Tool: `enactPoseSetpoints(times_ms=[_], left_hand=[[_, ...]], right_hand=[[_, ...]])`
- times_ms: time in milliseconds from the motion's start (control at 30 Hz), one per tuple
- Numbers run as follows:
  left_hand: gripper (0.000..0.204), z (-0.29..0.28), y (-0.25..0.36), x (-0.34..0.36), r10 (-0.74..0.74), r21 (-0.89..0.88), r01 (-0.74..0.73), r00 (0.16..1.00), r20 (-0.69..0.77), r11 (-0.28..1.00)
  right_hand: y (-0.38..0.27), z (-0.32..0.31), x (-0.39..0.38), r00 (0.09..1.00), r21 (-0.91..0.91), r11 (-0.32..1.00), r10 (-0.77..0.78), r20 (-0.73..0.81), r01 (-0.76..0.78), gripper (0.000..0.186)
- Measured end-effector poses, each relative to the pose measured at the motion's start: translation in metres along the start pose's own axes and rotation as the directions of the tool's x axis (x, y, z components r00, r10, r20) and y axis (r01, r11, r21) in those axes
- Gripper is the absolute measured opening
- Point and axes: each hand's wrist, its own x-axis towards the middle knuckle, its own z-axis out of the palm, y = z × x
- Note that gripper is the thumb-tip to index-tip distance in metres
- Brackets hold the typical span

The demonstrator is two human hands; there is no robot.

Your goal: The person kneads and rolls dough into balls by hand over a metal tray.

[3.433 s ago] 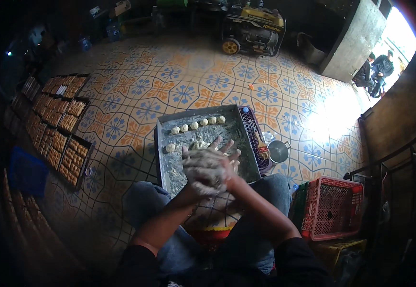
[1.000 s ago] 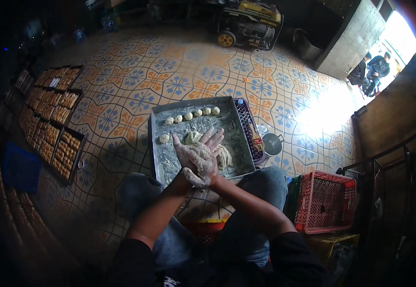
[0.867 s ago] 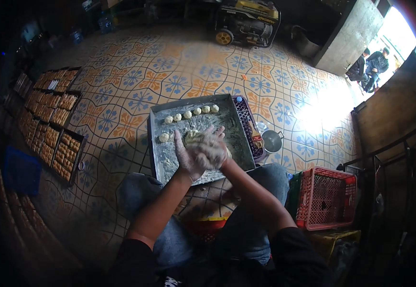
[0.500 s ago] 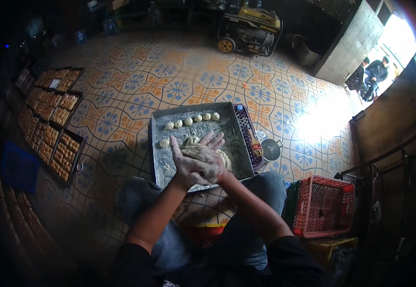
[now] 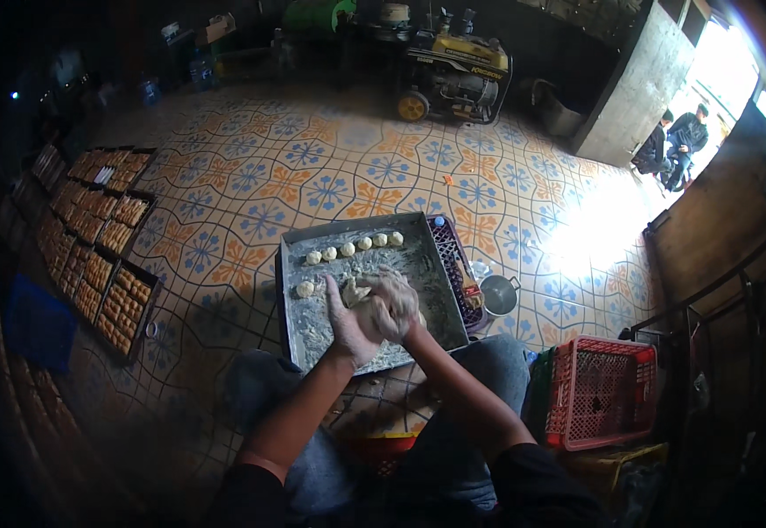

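My left hand [image 5: 355, 333] is over the tray with its palm turned up and its thumb stretched out. My right hand [image 5: 395, 304] is curled against that palm, and its fingers hide whatever lies between the hands. Both hands are whitened with flour. Just beyond them, a pale dough lump [image 5: 356, 291] shows partly. They work above a floured metal tray [image 5: 440, 312]. Across its far part runs a row of several small dough balls [image 5: 348, 250]. A single dough ball [image 5: 304, 289] sits nearer, left of the hands.
A purple crate [image 5: 446, 242] shows along the tray's right side, holding a brush [image 5: 468, 286]; a metal pot [image 5: 499, 296] stands beside it. A red crate [image 5: 607, 392] is by my right knee. Trays of baked pieces [image 5: 121, 308] line the left; a generator [image 5: 458, 79] stands far off. Two people sit by the doorway.
My right hand has gone from lying across the left with fingers spread to curling against the left palm. The tray sits lower in view.
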Motion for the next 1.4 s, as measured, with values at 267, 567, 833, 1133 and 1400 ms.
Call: enactPoseSetpoints(times_ms=[267, 567, 833, 1133, 1400], left_hand=[[0.128, -0.015, 0.005, 0.003, -0.069, -0.245, 0.143, 0.955, 0.29, 0.959], [0.125, -0.027, -0.011, 0.012, 0.013, -0.023, -0.004, 0.917, 0.399, 1.0], [0.125, -0.015, -0.002, 0.005, 0.096, 0.103, -0.101, 0.994, 0.048, 0.99], [0.125, -0.023, 0.018, -0.005, 0.06, -0.16, -0.008, 0.944, 0.325, 0.987], [0.125, -0.01, 0.03, 0.0, 0.125, 0.045, -0.166, 0.87, 0.478, 0.985]], right_hand=[[-0.02, 0.002, 0.001, 0.98, -0.203, 0.961, 0.198, 0.024, -0.189, 0.038], [-0.022, 0.12, -0.006, 0.481, -0.585, 0.066, 0.647, -0.592, -0.808, 0.064], [-0.01, 0.011, 0.017, 0.745, 0.141, 0.732, 0.659, 0.104, -0.667, 0.041], [-0.009, -0.006, 0.036, 0.989, -0.105, 0.985, 0.135, -0.059, -0.14, 0.034], [-0.077, 0.017, 0.029, 0.979, 0.128, 0.992, -0.038, 0.199, 0.013, 0.039]])
